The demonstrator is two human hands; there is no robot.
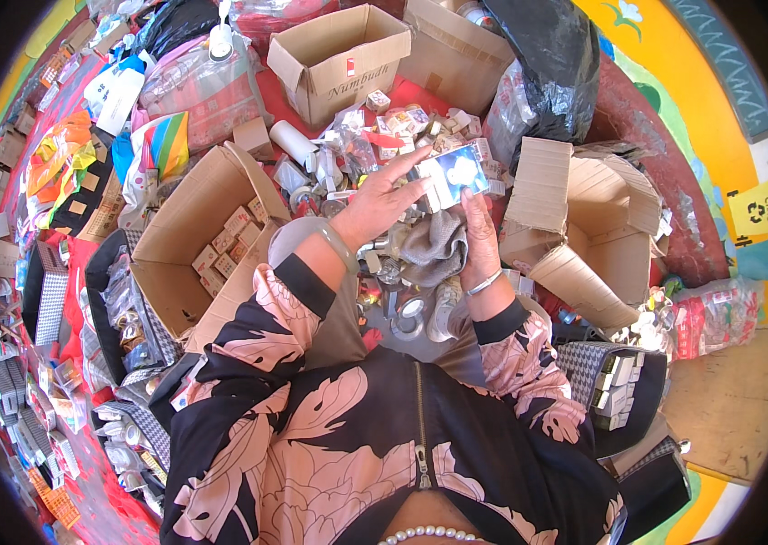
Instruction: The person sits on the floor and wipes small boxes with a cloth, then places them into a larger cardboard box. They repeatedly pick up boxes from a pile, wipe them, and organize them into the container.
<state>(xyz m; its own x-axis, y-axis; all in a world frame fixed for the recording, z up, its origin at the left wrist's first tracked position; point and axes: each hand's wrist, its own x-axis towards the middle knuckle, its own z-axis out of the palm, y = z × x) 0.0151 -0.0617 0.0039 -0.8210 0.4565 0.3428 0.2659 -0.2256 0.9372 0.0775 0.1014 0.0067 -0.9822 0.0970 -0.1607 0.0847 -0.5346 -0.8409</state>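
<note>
While cardboard boxes [193, 238] crowd close, both hands' fingers [402, 168] grip the small blue box [453, 173] by its edges.

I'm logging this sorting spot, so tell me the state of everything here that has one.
Small blue box: shut, held up in both hands.
Left hand: grip on the box.
Right hand: grip on the box.
Cardboard box at left: open, small packets inside.
Cardboard box at top: open, upright.
Cardboard box at right: open, tipped over.

Both hands hold a small blue-and-white box [450, 173]. An open brown carton [339, 59] stands behind; a yellow sign [759, 205] hangs at right.
</note>
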